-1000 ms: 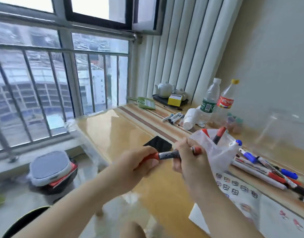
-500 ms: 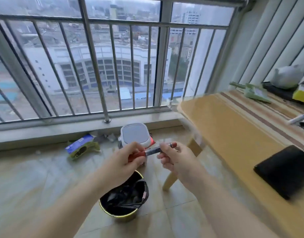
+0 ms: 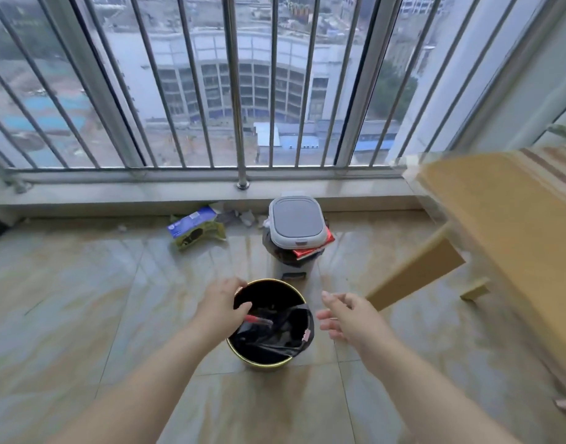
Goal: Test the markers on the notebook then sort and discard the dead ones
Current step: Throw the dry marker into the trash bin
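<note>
On the tiled floor stands a round bin (image 3: 265, 366) with a gold wall and a black liner. A red and grey marker (image 3: 258, 320) shows inside its mouth, blurred, just below my left thumb. My left hand (image 3: 222, 307) hovers over the bin's left rim, fingers and thumb apart and not closed round the marker. My right hand (image 3: 348, 318) hangs to the right of the bin, fingers spread and holding nothing. The notebook and the other markers are out of view.
A white pedal bin with a grey lid (image 3: 296, 219) stands just behind the round bin, red packaging sticking out under its lid. A crumpled packet (image 3: 195, 227) lies by the window sill. The yellow table (image 3: 505, 225) and its leg (image 3: 416, 277) fill the right side.
My view swung from the table down to the floor bins. Both hands held the marker before; now the right hand has come off it and the marker is in the bin's mouth.
</note>
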`<action>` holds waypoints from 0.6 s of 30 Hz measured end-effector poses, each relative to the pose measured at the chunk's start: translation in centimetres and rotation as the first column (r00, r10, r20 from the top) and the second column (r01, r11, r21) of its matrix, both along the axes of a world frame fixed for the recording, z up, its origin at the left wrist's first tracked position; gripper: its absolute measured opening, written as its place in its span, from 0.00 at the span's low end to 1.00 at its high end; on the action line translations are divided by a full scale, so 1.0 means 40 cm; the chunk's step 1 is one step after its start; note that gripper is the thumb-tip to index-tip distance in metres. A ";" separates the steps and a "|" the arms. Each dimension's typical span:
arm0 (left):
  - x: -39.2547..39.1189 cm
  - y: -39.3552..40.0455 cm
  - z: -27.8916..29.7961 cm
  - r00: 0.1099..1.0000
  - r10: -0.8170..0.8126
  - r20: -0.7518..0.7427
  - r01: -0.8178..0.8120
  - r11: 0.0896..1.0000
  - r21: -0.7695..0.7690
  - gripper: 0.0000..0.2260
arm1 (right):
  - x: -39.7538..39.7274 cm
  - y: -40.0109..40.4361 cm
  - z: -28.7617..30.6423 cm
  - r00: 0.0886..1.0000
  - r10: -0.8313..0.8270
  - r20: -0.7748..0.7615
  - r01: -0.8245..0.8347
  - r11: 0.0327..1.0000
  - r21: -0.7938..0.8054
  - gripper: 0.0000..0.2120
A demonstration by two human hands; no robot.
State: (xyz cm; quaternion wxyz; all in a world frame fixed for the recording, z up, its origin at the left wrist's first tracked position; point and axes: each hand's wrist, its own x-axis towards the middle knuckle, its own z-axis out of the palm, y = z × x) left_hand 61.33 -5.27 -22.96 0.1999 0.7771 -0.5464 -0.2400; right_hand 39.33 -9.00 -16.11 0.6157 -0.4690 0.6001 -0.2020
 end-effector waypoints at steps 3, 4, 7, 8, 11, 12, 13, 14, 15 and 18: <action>-0.033 -0.014 0.027 0.999 -0.024 -0.021 0.023 0.998 -0.055 0.14 | -0.026 0.005 0.011 0.999 0.000 -0.034 -0.001 1.000 -0.027 0.05; -0.054 -0.022 0.051 0.998 -0.052 -0.025 0.050 0.994 -0.093 0.13 | -0.037 0.007 0.025 0.999 0.002 -0.041 -0.004 0.999 -0.054 0.05; -0.150 -0.062 0.153 0.986 -0.166 -0.022 0.153 0.948 -0.277 0.12 | -0.092 0.025 0.101 0.997 0.031 -0.075 -0.045 0.980 -0.196 0.02; -0.195 -0.079 0.197 0.978 -0.209 -0.015 0.190 0.916 -0.354 0.11 | -0.122 0.037 0.139 0.996 0.037 -0.084 -0.057 0.966 -0.251 0.03; -0.363 -0.122 0.327 0.915 -0.403 0.000 0.343 0.778 -0.527 0.07 | -0.254 0.091 0.269 0.997 -0.021 -0.074 -0.011 0.913 -0.408 0.05; -0.427 -0.130 0.367 0.874 -0.486 0.030 0.415 0.712 -0.567 0.07 | -0.308 0.114 0.313 0.995 -0.079 -0.067 0.040 0.890 -0.454 0.05; -0.493 -0.134 0.401 0.830 -0.554 0.068 0.477 0.640 -0.603 0.08 | -0.369 0.137 0.349 0.986 -0.150 -0.072 0.094 0.862 -0.498 0.05; -0.563 -0.131 0.430 0.784 -0.611 0.106 0.532 0.574 -0.623 0.08 | -0.434 0.163 0.380 0.971 -0.226 -0.084 0.147 0.832 -0.535 0.05; -0.636 -0.121 0.460 0.732 -0.666 0.143 0.585 0.508 -0.632 0.08 | -0.502 0.193 0.404 0.948 -0.305 -0.093 0.202 0.800 -0.565 0.05; -0.855 -0.057 0.528 0.552 -0.809 0.202 0.700 0.318 -0.639 0.08 | -0.717 0.307 0.450 0.841 -0.534 -0.092 0.357 0.673 -0.648 0.05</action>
